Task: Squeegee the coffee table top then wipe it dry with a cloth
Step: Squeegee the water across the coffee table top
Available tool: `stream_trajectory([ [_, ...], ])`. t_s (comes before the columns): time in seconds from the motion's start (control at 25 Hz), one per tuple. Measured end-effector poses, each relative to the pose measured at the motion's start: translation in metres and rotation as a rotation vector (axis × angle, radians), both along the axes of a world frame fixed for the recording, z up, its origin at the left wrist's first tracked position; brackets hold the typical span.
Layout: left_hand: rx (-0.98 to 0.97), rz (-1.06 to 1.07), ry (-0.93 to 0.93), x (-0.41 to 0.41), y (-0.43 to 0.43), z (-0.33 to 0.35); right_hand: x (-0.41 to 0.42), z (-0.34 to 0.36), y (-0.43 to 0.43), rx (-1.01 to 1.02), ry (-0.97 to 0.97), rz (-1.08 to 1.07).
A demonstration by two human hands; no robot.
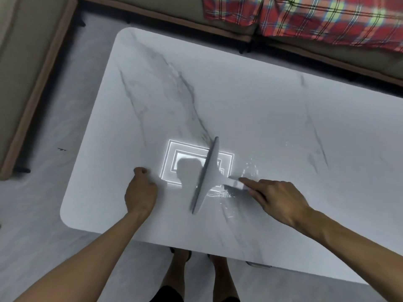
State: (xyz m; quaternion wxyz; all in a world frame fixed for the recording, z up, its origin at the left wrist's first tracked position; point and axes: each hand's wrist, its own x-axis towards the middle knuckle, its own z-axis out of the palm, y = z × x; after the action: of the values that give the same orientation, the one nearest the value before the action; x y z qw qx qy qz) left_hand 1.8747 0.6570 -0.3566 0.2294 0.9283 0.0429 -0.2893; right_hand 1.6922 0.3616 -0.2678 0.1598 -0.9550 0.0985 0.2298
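A white marble-patterned coffee table fills the middle of the view. A pale grey squeegee lies with its blade on the table top, near the front centre. My right hand grips its handle, forefinger stretched along it. Streaks and drops of water glisten to the right of the blade. My left hand rests on the table to the left of the squeegee, its fingers curled and holding nothing. No cloth is in view.
A sofa runs along the far side with a red plaid blanket on it. Another sofa edge lines the left. A ceiling light reflects on the table. My feet stand at the near edge.
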Motion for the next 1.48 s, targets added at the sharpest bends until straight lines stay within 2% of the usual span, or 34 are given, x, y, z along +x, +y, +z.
stream_trajectory([
  [0.12,-0.001,0.186,-0.034,0.018,0.028,0.003,0.065,-0.025,0.073,0.172,-0.015,0.344],
  [0.2,0.027,0.232,-0.061,0.03,0.049,0.003,0.097,-0.044,0.121,0.203,0.004,0.554],
  [0.32,0.069,0.242,-0.038,0.042,0.076,0.002,0.133,-0.065,0.163,0.179,0.038,0.693],
  [0.44,0.059,0.221,0.037,0.046,0.088,-0.002,0.164,-0.073,0.16,0.158,0.021,0.556],
  [0.64,-0.06,0.048,0.117,0.041,0.067,-0.007,0.173,-0.068,0.085,0.08,-0.019,0.211],
  [0.84,-0.136,-0.227,0.112,0.013,0.02,-0.011,0.064,-0.053,0.007,-0.049,-0.021,-0.146],
  [1.04,-0.067,-0.411,0.189,-0.021,-0.006,-0.02,-0.062,-0.019,-0.027,-0.129,0.047,-0.481],
  [1.12,-0.069,-0.412,0.173,-0.033,-0.012,-0.021,-0.093,-0.008,-0.032,-0.126,0.062,-0.579],
  [1.2,-0.123,-0.325,0.108,-0.045,-0.014,-0.016,-0.104,-0.001,-0.028,-0.069,0.027,-0.655],
  [1.32,-0.177,-0.192,0.016,-0.059,-0.001,-0.01,-0.087,0.0,-0.001,0.058,-0.025,-0.64],
  [1.4,-0.157,-0.083,-0.007,-0.066,0.014,-0.006,-0.068,-0.008,0.03,0.101,-0.034,-0.417],
  [1.48,-0.098,0.014,-0.005,-0.072,0.031,-0.005,-0.051,-0.022,0.067,0.128,-0.026,-0.086],
])
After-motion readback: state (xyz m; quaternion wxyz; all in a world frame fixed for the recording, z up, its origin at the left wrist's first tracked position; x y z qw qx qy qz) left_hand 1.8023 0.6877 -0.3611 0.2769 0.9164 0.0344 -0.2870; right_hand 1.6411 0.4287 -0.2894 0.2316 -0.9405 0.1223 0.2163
